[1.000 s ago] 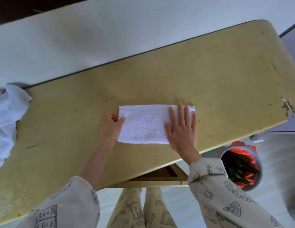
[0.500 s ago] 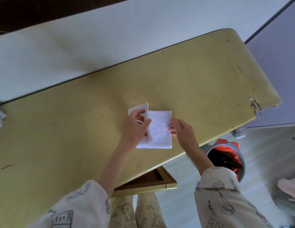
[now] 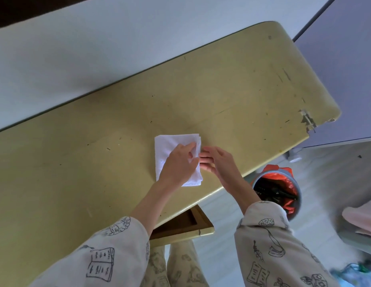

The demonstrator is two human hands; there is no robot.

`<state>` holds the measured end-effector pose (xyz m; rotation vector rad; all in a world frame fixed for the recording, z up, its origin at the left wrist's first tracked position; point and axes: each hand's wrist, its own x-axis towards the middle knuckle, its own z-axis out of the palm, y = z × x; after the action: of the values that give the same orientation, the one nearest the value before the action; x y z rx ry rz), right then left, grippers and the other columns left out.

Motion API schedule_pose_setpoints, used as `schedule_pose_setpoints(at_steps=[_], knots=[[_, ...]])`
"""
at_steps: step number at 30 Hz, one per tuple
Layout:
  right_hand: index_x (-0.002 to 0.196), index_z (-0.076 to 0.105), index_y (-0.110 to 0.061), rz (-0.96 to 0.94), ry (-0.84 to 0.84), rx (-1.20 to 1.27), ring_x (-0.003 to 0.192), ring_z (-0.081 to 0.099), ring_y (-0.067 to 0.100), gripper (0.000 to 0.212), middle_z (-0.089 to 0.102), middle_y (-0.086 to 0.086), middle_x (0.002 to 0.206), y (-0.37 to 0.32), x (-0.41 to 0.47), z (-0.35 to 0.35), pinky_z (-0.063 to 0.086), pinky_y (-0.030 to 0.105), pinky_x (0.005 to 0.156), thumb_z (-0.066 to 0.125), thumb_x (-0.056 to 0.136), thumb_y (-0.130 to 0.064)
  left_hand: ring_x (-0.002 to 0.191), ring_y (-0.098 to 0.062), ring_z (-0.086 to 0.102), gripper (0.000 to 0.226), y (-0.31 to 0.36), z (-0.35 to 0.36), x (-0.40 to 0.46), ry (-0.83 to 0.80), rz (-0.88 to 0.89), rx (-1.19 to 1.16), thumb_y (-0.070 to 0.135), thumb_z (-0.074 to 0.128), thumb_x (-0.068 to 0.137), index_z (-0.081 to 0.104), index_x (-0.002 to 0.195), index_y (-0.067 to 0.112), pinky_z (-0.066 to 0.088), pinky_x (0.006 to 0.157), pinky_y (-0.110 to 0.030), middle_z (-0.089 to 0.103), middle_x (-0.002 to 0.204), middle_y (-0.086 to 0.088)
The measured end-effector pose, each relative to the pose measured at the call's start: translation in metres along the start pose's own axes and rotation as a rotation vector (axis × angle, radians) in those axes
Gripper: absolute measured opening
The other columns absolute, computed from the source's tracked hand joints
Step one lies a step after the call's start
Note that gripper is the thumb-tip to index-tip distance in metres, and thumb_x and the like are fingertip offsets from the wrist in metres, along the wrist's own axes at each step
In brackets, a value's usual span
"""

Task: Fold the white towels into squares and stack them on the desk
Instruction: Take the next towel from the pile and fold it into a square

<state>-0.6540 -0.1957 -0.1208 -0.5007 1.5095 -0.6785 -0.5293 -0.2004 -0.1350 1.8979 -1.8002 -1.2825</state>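
A white towel (image 3: 170,142) lies folded into a small square on the yellow desk (image 3: 242,90), near its front edge. My left hand (image 3: 179,164) rests on top of the towel and covers its lower right part, fingers spread toward the right edge. My right hand (image 3: 216,162) is just to the right, its straight fingers pointing left and touching the towel's layered right edge. No other towel is in view.
A white wall runs behind the desk. The desk's right corner is chipped (image 3: 307,119). A drawer (image 3: 180,224) hangs open under the front edge. A grey bin with a red bag (image 3: 284,193) stands on the floor to the right.
My left hand has carried the towel's left half over to the right, turning the long strip into a square. My right hand slid off to the right edge. The cloth heap at left left the view.
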Motion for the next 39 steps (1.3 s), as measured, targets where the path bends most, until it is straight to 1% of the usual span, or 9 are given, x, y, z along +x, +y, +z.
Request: schedule_pose_setpoints(at_steps=[5,8,13,19,24,26,30,32,39], knots=[[0.097,0.062,-0.003,-0.005,0.065,-0.193,0.084,0.069,0.022,0.016,0.070,0.013,0.093,0.001,0.001,-0.001,0.057,0.030,0.076,0.054,0.092,-0.015,0.093,-0.008,0.046,0.032,-0.013,-0.017,-0.027,0.223,0.032,0.015,0.024,0.051,0.093,0.051,0.125,0.021,0.040,0.078,-0.021,0.042,0.100,0.008],[0.099,0.061,-0.004,0.029,0.054,-0.325,0.080,0.067,0.022,0.016,0.068,0.010,0.091,0.001,-0.006,-0.003,0.056,0.030,0.075,0.062,0.088,-0.016,0.092,-0.011,0.048,0.033,-0.039,-0.028,-0.048,0.309,-0.093,-0.025,0.021,0.056,0.090,0.048,0.122,0.018,0.044,0.080,-0.027,0.041,0.104,0.006],[0.097,0.062,-0.010,0.077,0.045,-0.517,0.075,0.061,0.016,0.015,0.062,0.000,0.077,0.008,-0.018,-0.001,0.051,0.033,0.078,0.064,0.085,-0.019,0.084,-0.014,0.055,0.052,-0.064,-0.023,-0.070,0.224,-0.235,-0.173,0.026,0.067,0.083,0.043,0.127,0.011,0.045,0.074,-0.021,0.053,0.103,-0.004],[0.106,0.063,-0.003,0.101,0.111,-0.500,0.073,0.061,0.016,0.025,0.062,0.002,0.074,0.016,-0.021,0.006,0.050,0.033,0.076,0.064,0.085,-0.016,0.082,-0.007,0.058,0.044,-0.062,-0.026,-0.066,0.190,-0.266,-0.302,0.013,0.061,0.086,0.045,0.126,0.016,0.042,0.065,-0.011,0.058,0.103,0.000],[0.091,0.061,-0.007,0.102,0.105,-0.471,0.059,0.060,0.008,0.011,0.064,0.005,0.080,0.016,-0.027,0.007,0.042,0.018,0.052,0.065,0.083,-0.013,0.082,-0.013,0.065,0.042,-0.068,-0.032,-0.069,0.142,-0.345,-0.483,0.012,0.061,0.086,0.046,0.125,0.018,0.052,0.083,-0.032,0.060,0.104,0.000],[0.090,0.061,-0.007,0.110,0.103,-0.473,0.058,0.061,0.008,0.011,0.063,0.003,0.075,0.018,-0.028,0.009,0.042,0.018,0.051,0.066,0.083,-0.013,0.087,-0.011,0.063,0.047,-0.072,-0.034,-0.069,0.108,-0.314,-0.464,0.013,0.063,0.084,0.045,0.128,0.019,0.052,0.084,-0.030,0.059,0.106,0.003],[0.092,0.062,-0.005,0.109,0.117,-0.494,0.056,0.062,0.008,0.013,0.066,0.006,0.078,0.023,-0.031,0.013,0.043,0.017,0.050,0.066,0.083,-0.013,0.090,-0.002,0.050,0.068,-0.075,-0.031,-0.073,0.034,-0.106,-0.268,0.004,0.063,0.082,0.031,0.138,0.024,0.043,0.069,-0.004,0.040,0.111,0.002],[0.090,0.062,-0.006,0.098,0.130,-0.498,0.054,0.062,0.006,0.012,0.066,0.005,0.079,0.024,-0.032,0.015,0.045,0.017,0.050,0.066,0.082,-0.013,0.088,0.001,0.045,0.071,-0.076,-0.028,-0.076,0.042,-0.068,-0.191,0.002,0.059,0.085,0.024,0.141,0.028,0.040,0.067,0.000,0.033,0.110,0.003],[0.074,0.063,-0.009,0.077,0.170,-0.527,0.078,0.068,0.021,0.010,0.067,0.002,0.066,0.028,-0.036,0.019,0.054,0.035,0.077,0.068,0.080,-0.015,0.075,-0.007,0.050,0.054,-0.079,-0.024,-0.082,0.183,0.015,-0.064,-0.002,0.051,0.089,0.038,0.137,0.019,0.043,0.070,-0.021,0.040,0.106,0.003]])
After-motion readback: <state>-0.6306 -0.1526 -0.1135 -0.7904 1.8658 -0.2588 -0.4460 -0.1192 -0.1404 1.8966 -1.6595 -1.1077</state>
